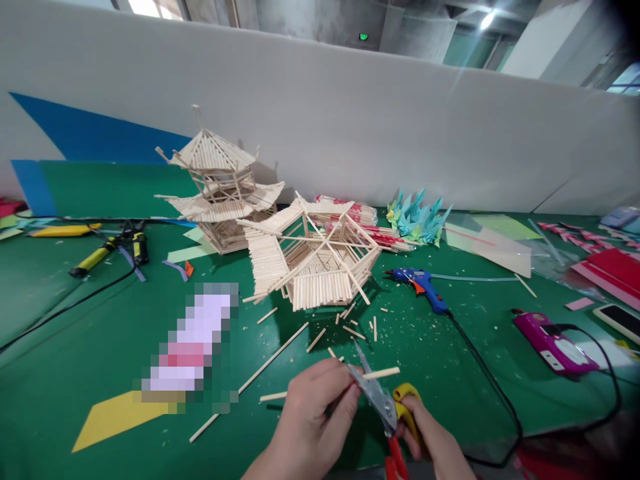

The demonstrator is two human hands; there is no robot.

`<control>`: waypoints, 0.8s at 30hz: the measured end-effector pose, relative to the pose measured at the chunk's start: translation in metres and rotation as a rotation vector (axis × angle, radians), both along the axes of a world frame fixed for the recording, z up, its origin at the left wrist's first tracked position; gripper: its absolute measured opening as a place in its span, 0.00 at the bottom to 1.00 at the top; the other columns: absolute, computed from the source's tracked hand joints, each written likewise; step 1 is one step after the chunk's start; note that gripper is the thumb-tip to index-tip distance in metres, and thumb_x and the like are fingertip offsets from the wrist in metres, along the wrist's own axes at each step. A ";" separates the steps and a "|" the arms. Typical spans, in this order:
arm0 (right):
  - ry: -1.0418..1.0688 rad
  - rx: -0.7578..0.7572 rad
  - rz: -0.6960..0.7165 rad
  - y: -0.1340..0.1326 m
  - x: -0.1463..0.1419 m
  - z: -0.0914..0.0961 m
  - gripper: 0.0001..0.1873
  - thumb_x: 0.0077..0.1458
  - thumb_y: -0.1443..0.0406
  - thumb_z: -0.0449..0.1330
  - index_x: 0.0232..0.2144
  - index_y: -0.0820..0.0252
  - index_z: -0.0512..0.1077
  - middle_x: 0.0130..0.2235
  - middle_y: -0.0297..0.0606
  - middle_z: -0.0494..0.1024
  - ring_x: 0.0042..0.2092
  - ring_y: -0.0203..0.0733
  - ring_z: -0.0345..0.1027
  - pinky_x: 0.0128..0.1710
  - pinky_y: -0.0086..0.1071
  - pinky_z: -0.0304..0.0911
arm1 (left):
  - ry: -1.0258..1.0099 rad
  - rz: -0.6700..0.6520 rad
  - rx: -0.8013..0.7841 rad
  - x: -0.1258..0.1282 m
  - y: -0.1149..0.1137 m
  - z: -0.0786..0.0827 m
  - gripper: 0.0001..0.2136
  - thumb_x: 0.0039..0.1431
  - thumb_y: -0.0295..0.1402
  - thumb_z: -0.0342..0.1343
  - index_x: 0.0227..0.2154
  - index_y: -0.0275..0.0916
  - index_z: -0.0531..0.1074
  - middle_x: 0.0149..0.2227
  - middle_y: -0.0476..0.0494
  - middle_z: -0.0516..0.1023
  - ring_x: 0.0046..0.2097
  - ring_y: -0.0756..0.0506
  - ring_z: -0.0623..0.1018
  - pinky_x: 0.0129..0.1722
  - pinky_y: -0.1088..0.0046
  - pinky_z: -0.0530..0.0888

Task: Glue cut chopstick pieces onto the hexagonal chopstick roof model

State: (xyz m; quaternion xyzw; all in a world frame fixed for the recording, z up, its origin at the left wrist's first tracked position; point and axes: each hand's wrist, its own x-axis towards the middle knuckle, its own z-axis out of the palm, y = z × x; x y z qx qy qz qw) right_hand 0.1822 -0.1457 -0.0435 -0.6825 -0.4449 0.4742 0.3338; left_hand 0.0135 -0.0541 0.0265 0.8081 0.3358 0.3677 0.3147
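Observation:
My left hand point(313, 417) pinches a short wooden stick point(381, 373) near the table's front edge. My right hand point(433, 437) grips yellow and red handled scissors point(385, 407), whose blades close around that stick. Just beyond them stands an unfinished hexagonal stick roof point(313, 257). Behind it rises a two-tier stick pagoda point(220, 193). Cut stick pieces point(350, 327) lie scattered on the green table point(75, 347) between the roof and my hands.
A blue glue gun point(420, 283) with a black cord lies right of the roof. A magenta device point(550, 343), a phone point(620, 321), red card and paper cranes point(417, 217) sit to the right. Yellow-handled tools point(107, 252) lie at left; a yellow paper shape point(117, 413) is front left.

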 end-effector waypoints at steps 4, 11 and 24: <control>-0.012 -0.186 -0.110 0.010 -0.006 -0.020 0.13 0.45 0.55 0.52 0.28 0.57 0.67 0.17 0.29 0.62 0.21 0.35 0.60 0.25 0.26 0.58 | 0.011 -0.003 0.056 0.000 -0.004 0.005 0.09 0.52 0.21 0.46 0.24 0.34 0.71 0.18 0.46 0.70 0.22 0.52 0.69 0.21 0.81 0.65; -0.043 -0.243 -0.108 0.011 -0.004 -0.010 0.13 0.42 0.56 0.56 0.31 0.54 0.68 0.20 0.30 0.65 0.23 0.35 0.62 0.25 0.26 0.57 | 0.033 -0.012 0.162 -0.003 -0.003 0.011 0.09 0.50 0.21 0.46 0.25 0.34 0.71 0.20 0.44 0.71 0.24 0.51 0.70 0.21 0.81 0.68; 0.004 0.037 0.053 0.033 -0.009 0.055 0.20 0.37 0.59 0.60 0.35 0.59 0.67 0.24 0.31 0.64 0.25 0.34 0.57 0.25 0.25 0.58 | 0.051 0.133 0.028 0.004 0.017 0.018 0.10 0.54 0.25 0.47 0.19 0.36 0.66 0.18 0.50 0.65 0.22 0.52 0.66 0.21 0.80 0.64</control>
